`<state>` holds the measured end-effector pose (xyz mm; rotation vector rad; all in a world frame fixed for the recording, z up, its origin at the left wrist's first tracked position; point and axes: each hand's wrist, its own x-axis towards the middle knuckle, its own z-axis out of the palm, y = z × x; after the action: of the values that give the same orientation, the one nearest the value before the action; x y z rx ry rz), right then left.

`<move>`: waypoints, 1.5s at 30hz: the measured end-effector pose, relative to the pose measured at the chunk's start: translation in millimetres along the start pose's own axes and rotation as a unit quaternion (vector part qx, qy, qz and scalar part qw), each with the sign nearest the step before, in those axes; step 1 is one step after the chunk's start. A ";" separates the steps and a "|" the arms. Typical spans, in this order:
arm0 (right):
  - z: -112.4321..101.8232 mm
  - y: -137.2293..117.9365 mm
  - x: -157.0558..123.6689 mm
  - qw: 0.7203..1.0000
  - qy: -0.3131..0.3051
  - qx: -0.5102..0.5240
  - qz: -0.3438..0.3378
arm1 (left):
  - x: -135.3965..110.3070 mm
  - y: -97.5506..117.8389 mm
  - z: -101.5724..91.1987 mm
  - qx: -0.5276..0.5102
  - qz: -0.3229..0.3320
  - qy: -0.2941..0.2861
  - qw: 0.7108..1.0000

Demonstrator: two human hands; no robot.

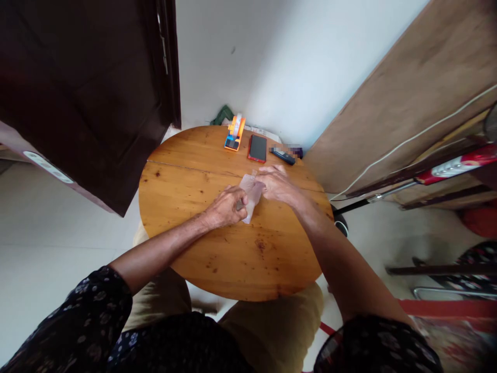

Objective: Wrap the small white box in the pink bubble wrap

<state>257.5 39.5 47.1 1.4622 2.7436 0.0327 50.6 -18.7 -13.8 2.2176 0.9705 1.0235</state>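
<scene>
A pale, translucent flat rectangular piece [251, 196], which looks like thin plastic, is between my hands over the wooden table [240, 259]. My left hand [229, 206] is closed at its left side, with thumb and forefinger curled together on the edge. At the upper right edge, my right hand [276, 184] has its fingers bent and closed on the piece; part of the fingertips is hidden. The piece lies tilted, its lower end pointing toward me. Whether it touches the tabletop I cannot tell.
Along the table's far edge stand an orange and blue tape dispenser [235, 133], a red-edged phone [257, 148] and a dark, slim object [283, 155], partly blurred out. Behind them rises a white wall [272, 67]. A dark door [85, 77] is on the left.
</scene>
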 end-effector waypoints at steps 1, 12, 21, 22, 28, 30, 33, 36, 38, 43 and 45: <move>3.1 5.3 0.3 1.000 0.021 0.015 0.008 | -0.1 0.8 -0.4 0.001 -0.005 -0.003 1.000; 47.1 0.9 -19.6 0.920 0.278 0.238 0.140 | 0.3 4.3 -2.4 0.002 -0.009 -0.010 1.000; 80.3 -10.8 -11.1 0.904 0.258 0.217 0.265 | -2.3 14.1 -11.4 0.078 0.056 -0.036 0.995; 80.8 -9.3 -11.2 0.899 0.260 0.215 0.280 | -2.4 14.2 -11.5 0.079 0.055 -0.040 0.995; 73.5 9.8 -3.4 0.862 0.214 0.300 0.349 | -3.3 11.1 -7.7 0.058 0.054 -0.031 0.996; 68.8 10.5 2.5 0.848 0.198 0.337 0.358 | -4.0 10.5 -6.3 0.055 0.054 -0.026 0.997; 59.4 2.1 9.0 0.810 0.175 0.438 0.348 | -4.8 10.4 -5.1 0.053 0.054 -0.017 0.997; 47.3 -9.6 9.1 0.759 0.145 0.540 0.334 | -5.0 11.2 -5.0 0.057 0.065 -0.013 0.996; 39.9 -14.8 7.0 0.727 0.129 0.583 0.339 | -4.9 12.1 -5.4 0.061 0.071 -0.015 0.995; 38.3 -19.4 6.3 0.707 0.123 0.610 0.336 | -4.7 13.6 -5.9 0.066 0.068 -0.020 0.995; 45.5 -19.6 9.7 0.720 0.161 0.593 0.322 | -4.8 13.5 -5.3 0.068 0.067 -0.017 0.995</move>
<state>237.5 36.8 0.7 2.7652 2.1597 -1.9051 49.4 -29.9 -3.5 2.4324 0.9107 1.0010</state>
